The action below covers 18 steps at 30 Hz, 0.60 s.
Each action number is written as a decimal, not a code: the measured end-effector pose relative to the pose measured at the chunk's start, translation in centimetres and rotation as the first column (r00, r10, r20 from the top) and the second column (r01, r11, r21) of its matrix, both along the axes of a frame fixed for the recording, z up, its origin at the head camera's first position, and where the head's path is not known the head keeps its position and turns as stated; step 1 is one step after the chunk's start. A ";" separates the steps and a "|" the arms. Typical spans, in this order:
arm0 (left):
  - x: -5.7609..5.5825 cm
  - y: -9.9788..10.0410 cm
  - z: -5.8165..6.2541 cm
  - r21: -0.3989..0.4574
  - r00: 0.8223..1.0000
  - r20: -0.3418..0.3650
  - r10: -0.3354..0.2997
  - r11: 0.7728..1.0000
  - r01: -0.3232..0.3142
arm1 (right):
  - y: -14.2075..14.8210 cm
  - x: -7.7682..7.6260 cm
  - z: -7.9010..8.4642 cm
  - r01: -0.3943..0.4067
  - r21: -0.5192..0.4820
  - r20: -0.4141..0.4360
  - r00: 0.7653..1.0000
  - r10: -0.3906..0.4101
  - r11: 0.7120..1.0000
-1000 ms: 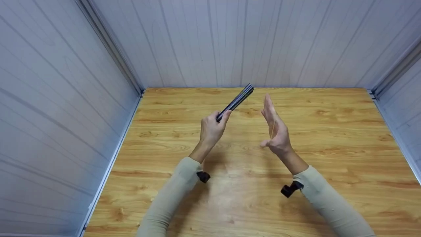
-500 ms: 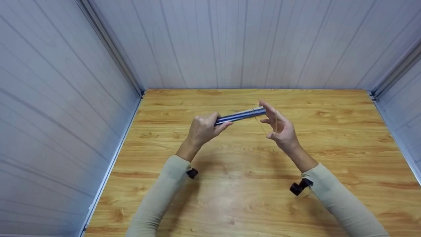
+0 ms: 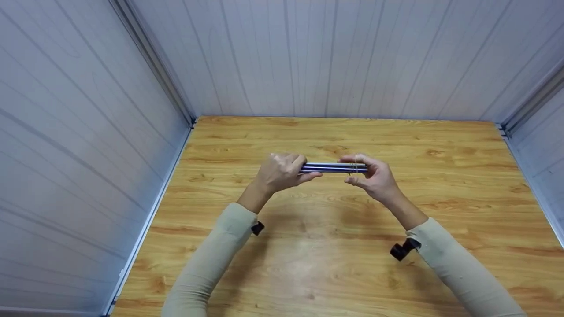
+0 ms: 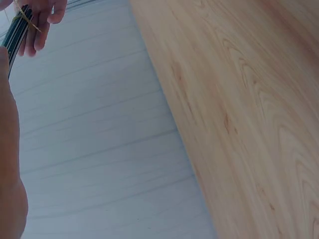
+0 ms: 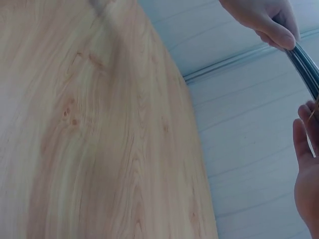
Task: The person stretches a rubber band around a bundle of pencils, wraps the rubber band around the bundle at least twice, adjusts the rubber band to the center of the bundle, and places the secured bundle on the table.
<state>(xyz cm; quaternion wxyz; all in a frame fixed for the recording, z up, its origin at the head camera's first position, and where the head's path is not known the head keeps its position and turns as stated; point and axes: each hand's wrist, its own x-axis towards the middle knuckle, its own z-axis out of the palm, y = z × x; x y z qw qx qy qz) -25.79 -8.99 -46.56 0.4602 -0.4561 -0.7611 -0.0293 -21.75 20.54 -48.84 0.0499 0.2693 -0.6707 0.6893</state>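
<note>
The bundle of sticks [image 3: 328,167], dark blue and silver in the head view, was in the air above the wood-grain surface [image 3: 326,246], lying crosswise between the person's hands. The left grip [image 3: 282,172] was closed firmly round its left end, thumb along the near side. Judged purpose: an anchor, to press the sticks together and leave the right end exposed.

The right grip [image 3: 379,178] was fairly wide, not clamped. Its fingers lay on the far side of the bundle and its thumb on the near side, apart from the sticks, with the right end between them. A thin yellowish rubber band [image 3: 351,168] crossed the bundle near that end, and a strand reached to the right fingers. The spread of fingers and thumb was taken as a way to give the strand room round the sticks.

The strand's exact path could not be traced with confidence: too fine in the head view, cut by the frame edge in the right wrist view.

Both forearms came in from the near side, the left sleeve [image 3: 207,264] and right sleeve [image 3: 458,264] ending short of the wrists. The pale wall [image 3: 308,57] stood behind the surface.
</note>
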 end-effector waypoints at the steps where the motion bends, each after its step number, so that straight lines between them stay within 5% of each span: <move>1: 0.0 0.1 0.0 0.007 1.000 0.010 -0.006 1.000 0.006 | 0.0 0.1 0.2 0.019 0.017 0.019 1.000 -0.020 1.000; 6: 0.2 0.2 0.0 0.037 0.998 0.052 -0.025 0.999 0.023 | -0.1 0.2 0.7 0.068 0.009 0.076 0.995 -0.069 0.998; 18: 0.2 -0.7 -0.3 0.095 0.974 0.221 -0.041 0.995 0.020 | 0.8 -0.7 -0.1 -0.053 -0.113 -0.114 0.993 0.040 0.992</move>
